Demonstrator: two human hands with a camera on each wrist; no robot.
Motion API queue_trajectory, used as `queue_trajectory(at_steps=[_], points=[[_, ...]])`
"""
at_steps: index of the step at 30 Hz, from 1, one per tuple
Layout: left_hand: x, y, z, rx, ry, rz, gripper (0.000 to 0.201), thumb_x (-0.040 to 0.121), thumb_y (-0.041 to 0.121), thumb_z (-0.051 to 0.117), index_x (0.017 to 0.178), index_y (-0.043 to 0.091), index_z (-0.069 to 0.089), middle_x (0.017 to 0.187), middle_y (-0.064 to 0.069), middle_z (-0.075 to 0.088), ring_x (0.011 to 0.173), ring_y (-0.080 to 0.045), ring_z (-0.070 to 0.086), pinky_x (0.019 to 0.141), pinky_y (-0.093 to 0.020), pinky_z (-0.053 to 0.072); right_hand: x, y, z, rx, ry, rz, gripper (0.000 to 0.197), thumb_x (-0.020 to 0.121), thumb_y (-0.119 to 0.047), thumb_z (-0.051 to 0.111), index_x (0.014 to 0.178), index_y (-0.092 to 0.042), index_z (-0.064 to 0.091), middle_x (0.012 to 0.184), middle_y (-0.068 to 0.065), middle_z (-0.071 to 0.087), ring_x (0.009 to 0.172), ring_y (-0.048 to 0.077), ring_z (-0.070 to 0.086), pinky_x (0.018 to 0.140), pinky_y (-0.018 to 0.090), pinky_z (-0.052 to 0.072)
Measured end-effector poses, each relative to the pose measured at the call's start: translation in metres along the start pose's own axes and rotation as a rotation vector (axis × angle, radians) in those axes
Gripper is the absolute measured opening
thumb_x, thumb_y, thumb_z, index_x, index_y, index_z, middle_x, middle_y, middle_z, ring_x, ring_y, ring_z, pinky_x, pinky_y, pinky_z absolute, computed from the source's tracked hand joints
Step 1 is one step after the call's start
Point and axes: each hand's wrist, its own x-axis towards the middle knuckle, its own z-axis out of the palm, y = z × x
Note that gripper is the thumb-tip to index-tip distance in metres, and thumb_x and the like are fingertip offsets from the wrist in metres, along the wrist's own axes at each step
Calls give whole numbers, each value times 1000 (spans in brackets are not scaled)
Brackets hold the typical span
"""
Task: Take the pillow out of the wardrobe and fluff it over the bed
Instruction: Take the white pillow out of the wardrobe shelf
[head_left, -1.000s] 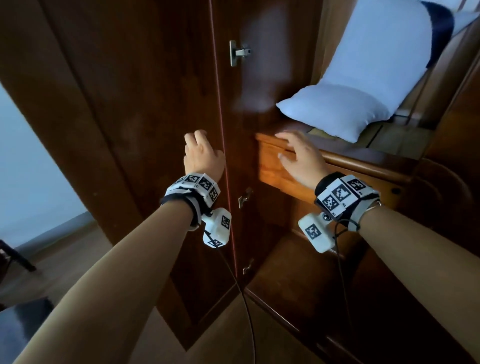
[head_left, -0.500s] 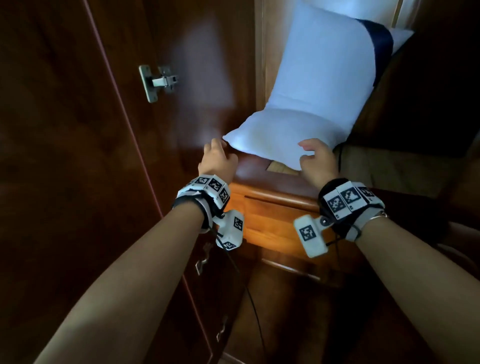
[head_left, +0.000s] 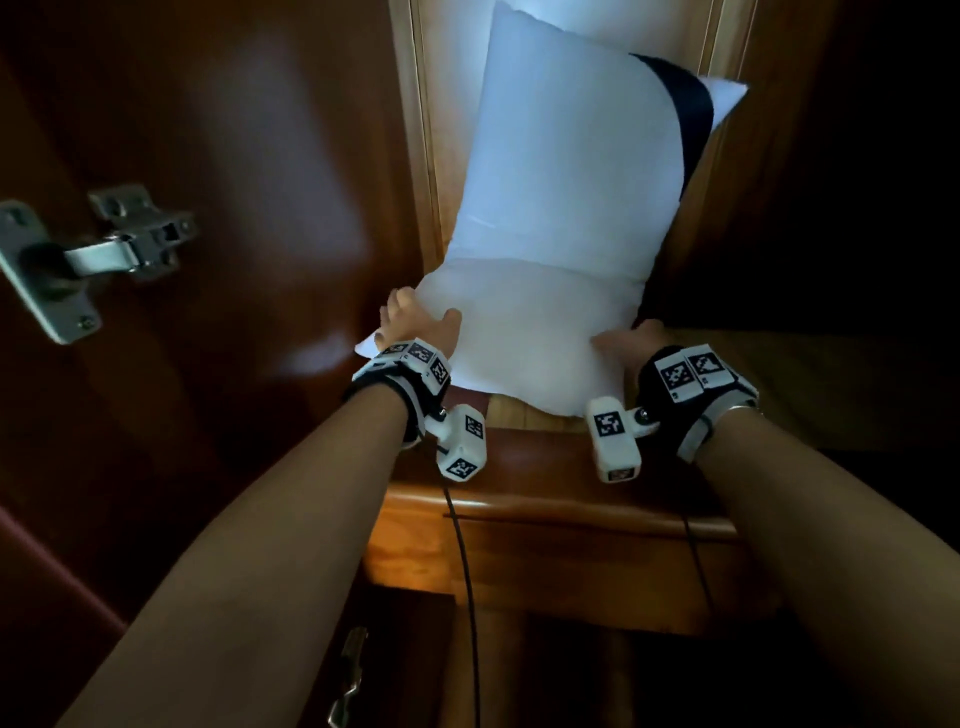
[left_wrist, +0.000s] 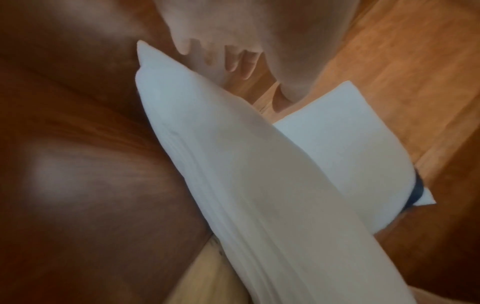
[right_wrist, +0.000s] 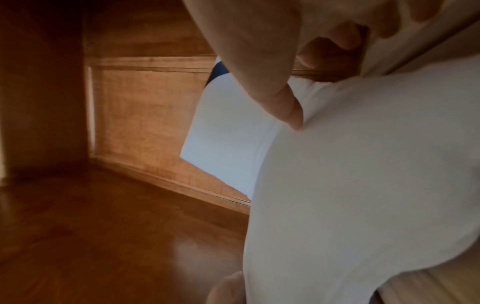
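A white pillow (head_left: 566, 171) with a dark band (head_left: 680, 119) near its top stands bent inside the wardrobe, leaning on the back panel with its lower end on a wooden shelf (head_left: 524, 418). My left hand (head_left: 415, 325) grips the lower left corner, thumb on the front and fingers behind the edge. In the left wrist view the fingers (left_wrist: 233, 59) lie along the pillow (left_wrist: 233, 164). My right hand (head_left: 623, 336) holds the lower right side. Its thumb (right_wrist: 291, 111) digs into the pillow (right_wrist: 363, 174), and the other fingers curl behind.
The open dark wardrobe door (head_left: 208, 260) with a metal hinge (head_left: 98, 254) stands close on the left. A wooden drawer front (head_left: 571, 561) juts out below the shelf. The right side of the wardrobe interior (head_left: 831, 208) is dark. Cables (head_left: 467, 597) hang from my wrists.
Both hands have risen from the door and drawer front to the pillow's lower end and taken hold of it. The view has moved closer to the wardrobe.
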Motion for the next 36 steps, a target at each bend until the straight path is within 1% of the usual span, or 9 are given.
queue_trajectory(at_steps=[4, 6, 9, 14, 19, 22, 26, 30, 36], points=[[23, -7, 5, -49, -179, -190, 97, 68, 60, 55, 146, 15, 17, 145, -15, 45, 128, -44, 46, 107, -56, 38, 15, -4, 10, 102, -250, 117, 43, 79, -39, 73, 108, -11, 58, 100, 5, 60, 124, 28, 52, 109, 42, 40], [28, -3, 5, -80, -228, -221, 101, 77, 62, 60, 150, 15, 8, 146, -17, 43, 128, -43, 47, 106, -51, 40, 14, -13, 7, 164, -310, 175, 51, 72, -49, 75, 100, -11, 58, 94, 10, 68, 97, 25, 65, 87, 37, 55], [37, 2, 3, -61, -286, -262, 116, 66, 75, 62, 151, 12, 15, 149, -15, 39, 131, -41, 45, 107, -49, 40, 4, -29, 1, 240, -474, 227, 31, 92, -38, 56, 88, -7, 59, 60, 9, 72, 52, 21, 70, 44, 28, 57], [34, 3, 3, -36, -346, -182, 88, 68, 66, 69, 134, 11, 48, 127, -11, 61, 101, -34, 61, 81, -36, 51, -18, -33, 8, 199, -437, 178, 26, 88, -32, 64, 82, -9, 53, 82, 10, 61, 79, 24, 60, 77, 38, 51], [25, 8, -12, -101, -271, -76, 49, 85, 35, 69, 122, 4, 59, 124, -14, 64, 115, -34, 61, 92, -35, 47, -40, -29, 12, 203, -560, 207, 19, 92, -22, 61, 85, -5, 61, 73, 11, 69, 75, 26, 59, 74, 41, 49], [8, 5, -24, -253, -243, -25, 9, 87, 21, 68, 86, 12, 66, 99, -11, 68, 106, -32, 64, 96, -41, 49, -56, -28, 16, 280, -446, 154, 12, 88, -9, 65, 94, 1, 64, 82, 13, 72, 77, 28, 62, 67, 38, 52], [-14, -11, -36, -450, -169, -20, 8, 82, 15, 73, 78, 14, 66, 96, -10, 68, 103, -33, 67, 97, -48, 53, -79, -23, 22, 405, -265, 17, 44, 78, 4, 71, 119, 7, 57, 119, 22, 65, 105, 36, 64, 85, 50, 55], [-47, -22, -51, -564, -101, -28, 10, 82, 13, 73, 75, 15, 66, 95, -12, 69, 98, -34, 69, 94, -51, 55, -115, -19, 22, 430, -132, -174, 27, 75, 6, 72, 87, -12, 56, 107, 15, 64, 102, 33, 63, 93, 49, 53], [-136, -19, -98, -635, -13, 21, 11, 79, 19, 75, 72, 22, 67, 96, -16, 73, 97, -34, 71, 91, -52, 57, -199, -16, -3, 395, -41, -440, 27, 77, 3, 72, 77, -17, 54, 99, 7, 65, 100, 25, 62, 92, 37, 51]])
